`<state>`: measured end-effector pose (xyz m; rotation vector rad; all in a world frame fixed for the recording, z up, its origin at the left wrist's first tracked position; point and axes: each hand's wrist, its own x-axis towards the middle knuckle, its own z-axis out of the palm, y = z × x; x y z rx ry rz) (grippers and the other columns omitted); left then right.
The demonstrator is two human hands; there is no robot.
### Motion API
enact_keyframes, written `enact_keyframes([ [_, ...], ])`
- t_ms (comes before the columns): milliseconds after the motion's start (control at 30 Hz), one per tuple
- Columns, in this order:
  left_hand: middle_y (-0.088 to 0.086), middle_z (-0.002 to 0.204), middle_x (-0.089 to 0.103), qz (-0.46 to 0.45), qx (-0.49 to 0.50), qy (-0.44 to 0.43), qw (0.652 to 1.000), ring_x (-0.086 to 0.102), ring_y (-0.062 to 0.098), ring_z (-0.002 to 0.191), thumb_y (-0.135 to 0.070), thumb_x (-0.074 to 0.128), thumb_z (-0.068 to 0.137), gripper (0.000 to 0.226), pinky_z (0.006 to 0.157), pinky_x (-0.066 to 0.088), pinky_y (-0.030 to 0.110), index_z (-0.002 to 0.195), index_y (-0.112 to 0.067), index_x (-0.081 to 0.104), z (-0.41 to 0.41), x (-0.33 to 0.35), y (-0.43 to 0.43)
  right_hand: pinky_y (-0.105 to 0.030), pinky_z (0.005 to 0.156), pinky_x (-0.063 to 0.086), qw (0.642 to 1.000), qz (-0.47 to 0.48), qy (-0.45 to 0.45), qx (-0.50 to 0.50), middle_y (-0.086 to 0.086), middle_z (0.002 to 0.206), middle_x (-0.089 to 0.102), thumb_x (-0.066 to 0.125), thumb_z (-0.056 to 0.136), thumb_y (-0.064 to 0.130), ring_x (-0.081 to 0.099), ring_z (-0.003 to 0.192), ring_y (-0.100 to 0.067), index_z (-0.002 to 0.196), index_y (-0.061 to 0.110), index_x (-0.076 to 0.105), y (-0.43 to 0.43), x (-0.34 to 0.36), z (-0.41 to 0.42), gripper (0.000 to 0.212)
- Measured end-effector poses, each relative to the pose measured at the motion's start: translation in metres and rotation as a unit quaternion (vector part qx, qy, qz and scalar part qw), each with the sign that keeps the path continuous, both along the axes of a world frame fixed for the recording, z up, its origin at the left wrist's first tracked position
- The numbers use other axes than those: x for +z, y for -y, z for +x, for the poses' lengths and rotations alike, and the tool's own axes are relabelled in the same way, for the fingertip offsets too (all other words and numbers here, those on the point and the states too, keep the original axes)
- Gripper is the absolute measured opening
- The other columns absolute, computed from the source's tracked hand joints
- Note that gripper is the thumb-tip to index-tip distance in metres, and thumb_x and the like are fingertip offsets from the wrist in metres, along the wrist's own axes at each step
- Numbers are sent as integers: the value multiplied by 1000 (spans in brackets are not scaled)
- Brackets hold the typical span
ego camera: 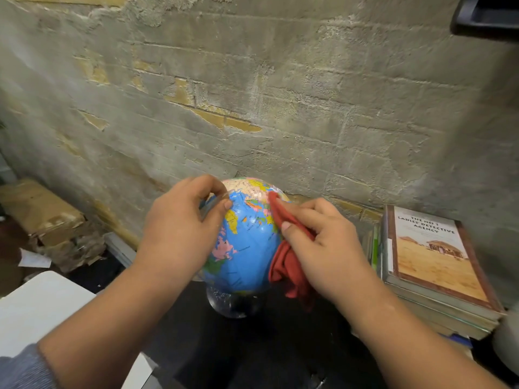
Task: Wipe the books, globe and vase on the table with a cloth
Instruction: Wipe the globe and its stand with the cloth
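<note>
Globe [247, 256] stands mid-table on clear base [233, 304], close to the wall. Nearest: bare black table [252, 346] strip between the forearms, open. White surface [42, 304] at left edge. Left hand [179, 228] grips its upper left, fingers curled round it. Right hand [328, 248] pinches red cloth [292, 270] against its right side, loose end hanging down. Books [438, 265] stacked at right, narrow gap from cloth. Cardboard box [36, 209] far left, off the table. Rough wall [280, 108] just behind, tight.
</note>
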<state>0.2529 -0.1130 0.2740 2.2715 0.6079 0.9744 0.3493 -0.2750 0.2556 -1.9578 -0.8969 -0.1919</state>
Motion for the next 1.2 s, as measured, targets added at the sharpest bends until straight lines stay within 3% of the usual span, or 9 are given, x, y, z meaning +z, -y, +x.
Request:
enact_keyframes([
  [67,-9,88,64,-7,-1,3,1000,59,14,89,-23,68,82,5,80,46,31,87,-24,66,0,1,0,-7,83,38,995,17,-86,-45,9,87,60,63,84,24,57,86,-1,104,37,73,2,-10,17,26],
  [200,-7,92,65,-17,-13,4,1000,64,14,85,-21,67,83,6,77,52,30,87,-25,66,1,1,1,-39,95,51,960,35,-275,-31,6,90,74,61,89,17,68,95,-17,78,47,74,6,-21,31,35],
  [267,-3,94,63,-55,-29,10,998,66,7,74,-17,66,85,7,54,49,10,87,-24,65,1,1,1,-25,91,47,978,12,-207,-35,2,91,68,61,91,14,64,94,-14,88,38,76,7,-20,27,28],
  [333,-2,95,63,-71,-38,14,997,65,-1,72,-15,66,86,9,48,45,6,87,-23,65,1,0,0,-7,81,38,993,26,-117,-19,1,92,56,63,90,12,56,89,-3,106,26,73,6,-16,19,24],
  [467,-9,94,66,-48,-33,9,998,65,11,87,-18,68,83,10,74,56,24,90,-25,66,1,-3,-3,-9,88,38,991,60,-117,-5,6,93,58,65,86,17,56,91,3,107,28,73,4,-20,19,25],
  [633,-9,97,68,-55,-56,15,997,66,16,94,-37,59,76,21,87,52,41,96,-32,59,-1,-4,-1,-35,81,56,890,116,-439,-41,-4,85,76,57,90,7,72,81,-20,95,15,74,1,-24,38,20],
  [900,-13,97,67,-50,-55,29,997,64,11,96,-17,68,84,14,89,51,37,93,-27,65,-1,-9,-3,-38,87,55,922,90,-377,-2,-7,94,75,55,90,5,70,91,-25,101,14,73,-4,-1,43,23],
  [1000,-14,98,67,-52,-62,35,996,64,11,97,-27,64,81,16,91,51,38,96,-31,62,-1,-10,-2,-37,84,56,914,79,-398,-11,-5,84,76,53,91,2,71,81,-23,92,16,73,-6,0,44,24],
  [1200,-15,99,68,-70,-67,48,994,65,9,96,-19,67,84,14,89,52,39,96,-28,64,1,-13,-6,-28,74,49,963,28,-263,56,-5,80,74,56,91,3,63,77,-14,70,33,77,-5,17,35,42],
])
